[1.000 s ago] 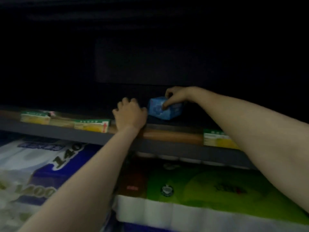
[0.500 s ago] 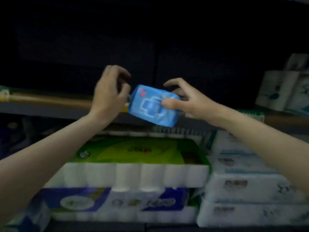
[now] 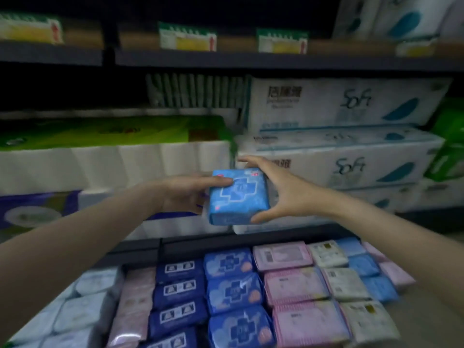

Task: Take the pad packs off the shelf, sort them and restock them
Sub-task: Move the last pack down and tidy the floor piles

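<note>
Filling most of the view, a dark metal shelving unit (image 3: pixel 226 60) carries bulky, soft plastic-wrapped tissue bundles: white "Soft" packs (image 3: pixel 339 159) stacked on the right, a green-topped roll pack (image 3: pixel 105 131) on the left above a purple-and-white one (image 3: pixel 37 209). Paper price tags (image 3: pixel 187 37) in green, white and yellow sit along the upper shelf edge.

Below, rows of flat, pillow-shaped pad packs lie side by side in glossy wrappers: pale blue packs (image 3: pixel 82 307) at far left, then a pink column (image 3: pixel 133 305), dark navy packs (image 3: pixel 178 295), mid-blue packs with a cross motif (image 3: pixel 234 295), wide pink packs (image 3: pixel 293 287), white packs (image 3: pixel 344 282), and small light blue (image 3: pixel 371 275) and pink ones at the right edge.

Above these rows, in front of the tissue bundles, a squarish light blue pad pack (image 3: pixel 237 197) with a white cross outline is held in the air between both hands. The left hand (image 3: pixel 185 194) grips its left side, thumb lying across the top face and fingers underneath. The right hand (image 3: pixel 281 192) spans its right side, fingers spread over the far upper edge and thumb pressed to the near lower corner, grasping it.
</note>
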Available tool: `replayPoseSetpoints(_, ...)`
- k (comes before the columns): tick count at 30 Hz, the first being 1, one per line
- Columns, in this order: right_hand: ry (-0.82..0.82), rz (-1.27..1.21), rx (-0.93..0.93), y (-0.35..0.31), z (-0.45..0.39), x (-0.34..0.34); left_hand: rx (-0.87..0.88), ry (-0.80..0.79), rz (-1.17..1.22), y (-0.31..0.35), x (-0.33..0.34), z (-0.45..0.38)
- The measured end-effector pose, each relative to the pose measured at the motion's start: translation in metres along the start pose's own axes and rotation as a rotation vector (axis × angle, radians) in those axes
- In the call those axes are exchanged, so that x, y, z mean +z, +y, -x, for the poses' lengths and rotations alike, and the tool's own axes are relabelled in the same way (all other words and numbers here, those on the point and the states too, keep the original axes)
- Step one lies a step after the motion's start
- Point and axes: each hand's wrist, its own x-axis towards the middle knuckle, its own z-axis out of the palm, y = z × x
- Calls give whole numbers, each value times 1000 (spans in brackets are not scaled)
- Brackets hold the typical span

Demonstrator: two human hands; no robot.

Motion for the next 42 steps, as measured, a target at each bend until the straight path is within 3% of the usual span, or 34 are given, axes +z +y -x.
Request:
replayPoseSetpoints(5, -183, -364, 342, 44, 36, 29, -89, -75, -251, -24, 41, -21)
replayPoseSetpoints(9, -295, -436, 415, 70, 50, 70, -31, -83, -425, -59, 69, -30)
replayPoseSetpoints(15, -407, 131, 428, 99, 64, 123, -9, -60, -837, -123, 75, -53)
replayPoseSetpoints(18, -447, 219, 515, 118, 78, 138, -38, -57, -926, -138, 83, -65)
replayPoseSetpoints(26, -327, 729, 530, 165, 99, 115, 36, -100, -1051, -146, 113, -110)
replayPoseSetpoints(32, -200, 567, 763, 212, 148, 99, 136, -20, -1007, -145, 145, -139)
replayPoseSetpoints(36, -138, 484, 775, 219, 157, 109, 182, 67, -946, -146, 148, -141)
replayPoseSetpoints(42, -132, 463, 731, 206, 152, 128, 128, 42, -1032, -153, 142, -136)
